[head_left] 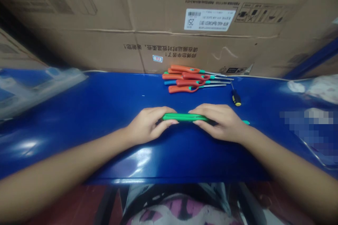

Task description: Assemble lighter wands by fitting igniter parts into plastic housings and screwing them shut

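Note:
Between my hands is a long green lighter handle, held level just above the blue table, with a dark seam along its side. My left hand pinches its left end between thumb and fingers. On the right part, my right hand grips it the same way and hides that end. A small teal piece shows beside my right wrist; I cannot tell whether it joins the handle. Beyond my hands lies a pile of several long-nosed lighters, mostly orange and red, their metal tubes pointing right.
A screwdriver with a black and yellow handle lies right of the pile. Cardboard stands upright along the table's back edge. Clear plastic is at the left, and a white patterned bundle at the right.

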`<state>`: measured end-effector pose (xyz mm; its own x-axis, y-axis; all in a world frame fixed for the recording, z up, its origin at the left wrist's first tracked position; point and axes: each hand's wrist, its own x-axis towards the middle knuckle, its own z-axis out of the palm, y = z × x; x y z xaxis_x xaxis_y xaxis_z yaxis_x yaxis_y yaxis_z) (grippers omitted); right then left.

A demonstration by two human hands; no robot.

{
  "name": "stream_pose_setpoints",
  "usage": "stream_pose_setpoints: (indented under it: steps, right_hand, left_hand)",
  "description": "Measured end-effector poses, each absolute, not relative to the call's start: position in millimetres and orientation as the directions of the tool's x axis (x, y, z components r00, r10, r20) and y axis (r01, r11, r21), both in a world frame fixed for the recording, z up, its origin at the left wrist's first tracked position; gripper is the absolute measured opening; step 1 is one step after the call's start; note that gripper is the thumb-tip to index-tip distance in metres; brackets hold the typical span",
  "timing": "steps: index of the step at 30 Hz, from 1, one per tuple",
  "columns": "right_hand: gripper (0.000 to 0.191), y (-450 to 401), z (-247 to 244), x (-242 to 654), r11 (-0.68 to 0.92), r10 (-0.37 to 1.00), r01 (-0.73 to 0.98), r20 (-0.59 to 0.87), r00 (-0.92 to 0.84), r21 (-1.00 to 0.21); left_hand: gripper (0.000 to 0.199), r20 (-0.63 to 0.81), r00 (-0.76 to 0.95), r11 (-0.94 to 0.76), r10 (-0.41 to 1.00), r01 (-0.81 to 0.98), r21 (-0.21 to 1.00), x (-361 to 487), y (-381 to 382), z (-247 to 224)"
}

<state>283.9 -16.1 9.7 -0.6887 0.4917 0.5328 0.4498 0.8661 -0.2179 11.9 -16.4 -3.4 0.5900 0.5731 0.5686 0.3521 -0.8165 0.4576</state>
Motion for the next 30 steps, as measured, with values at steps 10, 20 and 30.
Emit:
stream_pose_setpoints:
  steps: [10, 20, 30]
  right_hand:
    - [0.013, -22.1, 7.8, 279.5, 0.845, 0.511, 0.488, 0.606, -0.610, -0.221]
    - [0.016, -18.5, 3.5, 279.3, 0.828, 0.521, 0.520, 0.632, -0.574, -0.210]
    - [0.017, -20.4, 6.6, 278.4, 0.845, 0.484, 0.507, 0.649, -0.587, -0.170]
  left_hand:
    - [0.016, 0.558, 0.586, -0.801, 0.588, 0.324, 0.503, 13.6, -19.7, -5.2]
    - [0.018, 0.561, 0.496, -0.727, 0.662, 0.244, 0.642, 18.1, -15.0, -2.7]
    - [0.010, 0.585, 0.479, -0.729, 0.654, 0.196, 0.655, 18.2, -18.9, 0.3]
